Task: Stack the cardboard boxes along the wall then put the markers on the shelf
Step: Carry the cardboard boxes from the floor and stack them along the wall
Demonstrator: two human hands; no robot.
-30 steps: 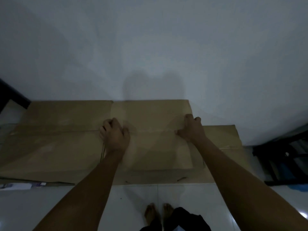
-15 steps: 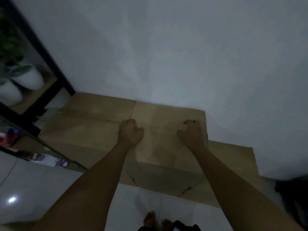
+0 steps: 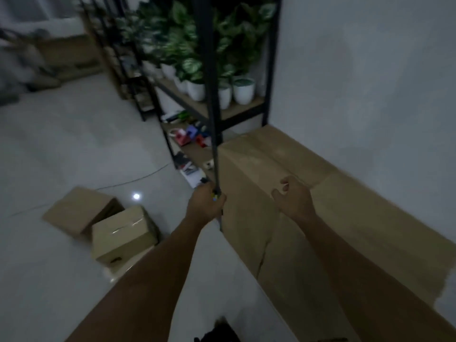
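A row of cardboard boxes (image 3: 345, 218) lies along the white wall on the right. My right hand (image 3: 292, 199) hovers over the top of the row with its fingers loosely spread and holds nothing. My left hand (image 3: 206, 204) is curled at the row's left edge, right by the black post of the shelf (image 3: 209, 109). A small yellow and blue tip, which looks like markers (image 3: 214, 196), shows at its fingers. Two loose cardboard boxes (image 3: 123, 233) sit on the floor to the left.
The black shelf carries white potted plants (image 3: 243, 90). Small coloured items (image 3: 190, 137) lie on its lower board. A thin cable (image 3: 138, 178) crosses the pale tiled floor. More cardboard (image 3: 66, 55) stands far back left.
My view has swung left from the wall to the shelf and floor. Both hands have lifted off the box top, and the left one has moved to the shelf post.
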